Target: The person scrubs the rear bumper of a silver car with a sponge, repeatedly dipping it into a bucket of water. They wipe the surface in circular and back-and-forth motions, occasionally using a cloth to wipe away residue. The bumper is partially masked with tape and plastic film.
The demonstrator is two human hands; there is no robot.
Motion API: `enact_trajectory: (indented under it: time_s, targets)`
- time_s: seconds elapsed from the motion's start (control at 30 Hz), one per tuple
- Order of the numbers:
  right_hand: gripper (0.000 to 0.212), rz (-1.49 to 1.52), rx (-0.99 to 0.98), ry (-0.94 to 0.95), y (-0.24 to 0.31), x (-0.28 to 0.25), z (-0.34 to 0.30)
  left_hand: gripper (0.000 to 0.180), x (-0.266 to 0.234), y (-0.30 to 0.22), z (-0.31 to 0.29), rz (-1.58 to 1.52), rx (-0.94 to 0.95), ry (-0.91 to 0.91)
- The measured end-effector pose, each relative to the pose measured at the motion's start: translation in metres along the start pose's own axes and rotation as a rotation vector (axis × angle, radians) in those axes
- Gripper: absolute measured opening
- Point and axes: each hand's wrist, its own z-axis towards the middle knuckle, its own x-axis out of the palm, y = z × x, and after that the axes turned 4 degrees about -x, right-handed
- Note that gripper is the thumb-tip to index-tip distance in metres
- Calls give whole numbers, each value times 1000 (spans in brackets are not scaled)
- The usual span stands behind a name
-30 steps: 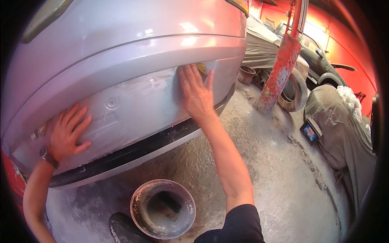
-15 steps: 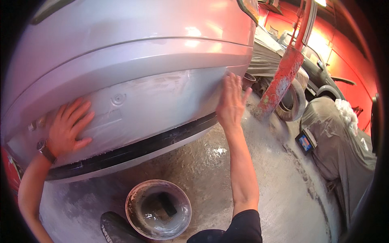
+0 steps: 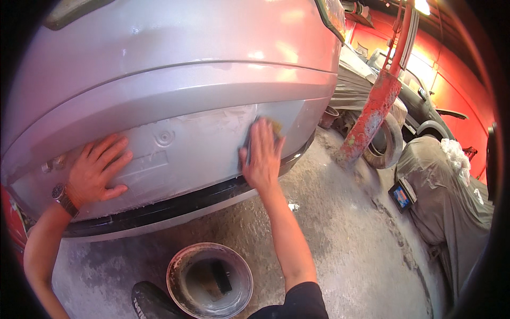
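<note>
In front of me is the silver-grey bumper (image 3: 196, 141) of a car, with a dull, streaky, wet-looking area along its middle. My left hand (image 3: 100, 173) lies flat on the bumper's left part, fingers spread, with a dark watch on the wrist. Farther right, my right hand (image 3: 263, 154) presses a flat pad (image 3: 277, 127) to the surface, fingers stretched over it. Only a yellowish-brown corner and a dark edge of this pad show, so its exact kind is unclear. A black strip (image 3: 191, 201) runs along the bumper below both hands.
A round basin (image 3: 171, 284) of cloudy water, with a dark block (image 3: 220, 275) in it, stands on the wet floor beside my shoe (image 3: 151, 300). To the right are a worn red post (image 3: 372, 109), a tire (image 3: 392, 143), a draped cover (image 3: 435, 175) and a small screen (image 3: 401, 196).
My right hand has moved left along the bumper, away from its right end, and the pad's yellowish corner now shows. The left hand stays flat in place. The view has shifted slightly.
</note>
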Motion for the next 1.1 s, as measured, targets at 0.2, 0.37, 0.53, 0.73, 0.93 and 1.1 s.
enact_trajectory:
  time_s: [0.2, 0.37, 0.53, 0.73, 0.93, 1.1]
  targets:
    - [78, 81, 91, -9, 26, -2, 1, 77, -11, -2, -3, 9, -6, 50]
    - [78, 52, 49, -37, 24, -4, 12, 76, -9, -2, 1, 10, 12, 2]
    - [77, 100, 105, -25, 31, -6, 21, 77, -7, -7, -3, 25, 6, 22]
    - [76, 79, 87, -26, 27, -1, 18, 78, -10, -1, -4, -18, -2, 32]
    - [75, 54, 123, 40, 31, -5, -3, 79, -5, -6, -4, -14, -3, 7]
    - [72, -27, 47, 30, 14, -6, -3, 80, -4, -2, 0, -46, -21, 65]
